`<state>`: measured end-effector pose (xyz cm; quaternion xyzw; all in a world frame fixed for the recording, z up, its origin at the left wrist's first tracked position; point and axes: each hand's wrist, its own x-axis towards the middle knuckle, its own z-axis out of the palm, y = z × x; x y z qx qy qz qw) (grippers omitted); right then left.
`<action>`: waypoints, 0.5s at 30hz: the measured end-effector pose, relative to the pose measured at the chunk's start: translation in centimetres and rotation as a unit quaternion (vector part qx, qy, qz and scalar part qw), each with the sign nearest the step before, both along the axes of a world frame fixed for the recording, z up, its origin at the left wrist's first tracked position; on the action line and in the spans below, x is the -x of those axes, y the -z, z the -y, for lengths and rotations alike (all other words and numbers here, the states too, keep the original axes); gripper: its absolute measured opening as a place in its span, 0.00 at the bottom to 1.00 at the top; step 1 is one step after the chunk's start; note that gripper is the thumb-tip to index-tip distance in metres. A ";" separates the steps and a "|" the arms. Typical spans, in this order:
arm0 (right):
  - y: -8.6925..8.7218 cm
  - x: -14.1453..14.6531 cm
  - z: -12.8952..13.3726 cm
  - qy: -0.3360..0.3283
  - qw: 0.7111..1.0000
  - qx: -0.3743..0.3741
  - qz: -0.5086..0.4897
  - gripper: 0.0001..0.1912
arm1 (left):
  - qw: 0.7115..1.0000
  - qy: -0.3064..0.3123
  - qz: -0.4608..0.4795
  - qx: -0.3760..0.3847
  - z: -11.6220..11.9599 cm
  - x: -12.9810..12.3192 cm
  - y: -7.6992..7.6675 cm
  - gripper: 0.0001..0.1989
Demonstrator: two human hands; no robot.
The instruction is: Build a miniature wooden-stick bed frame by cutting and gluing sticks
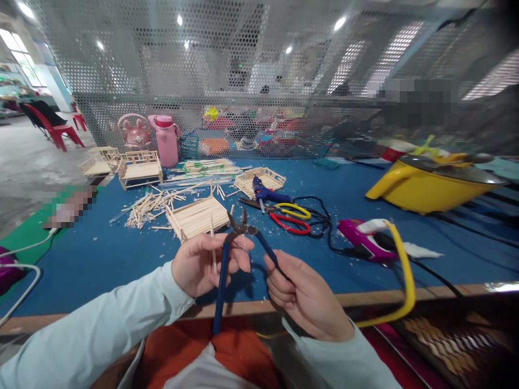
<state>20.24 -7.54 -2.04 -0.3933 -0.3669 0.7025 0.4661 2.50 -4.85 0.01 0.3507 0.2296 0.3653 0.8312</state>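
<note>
Pinching a thin, pale wooden stick [212, 227] upright, the left hand [197, 265] is below centre; beside it, the right hand [302, 286] grips one handle of spread blue-handled metal pliers [222, 281]. The stick looks light, stiff, snappable, best held mid-length. No lettering is readable.

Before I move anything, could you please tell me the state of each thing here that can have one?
Pliers: jaws open, handles spread
Left hand: holding a stick
Right hand: closed on one pliers handle
Scissors: lying down
Pink bottle: upright, lid on
Blue glue gun: lying down
Loose sticks: scattered
</note>
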 end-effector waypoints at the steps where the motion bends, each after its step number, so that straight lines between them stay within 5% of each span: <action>1: 0.1 0.1 0.0 0.004 1.000 -0.007 0.001 0.18 | 1.000 0.001 -0.001 -0.006 0.0 0.0 0.0 0.20; 9: 0.7 0.8 0.7 0.034 0.993 -0.073 0.088 0.20 | 0.957 -0.163 -0.162 -0.179 0.2 -0.9 1.1 0.23; 15: 0.7 0.8 1.1 0.047 0.990 -0.093 0.099 0.20 | 0.955 -0.203 -0.151 -0.151 0.5 -1.1 1.3 0.20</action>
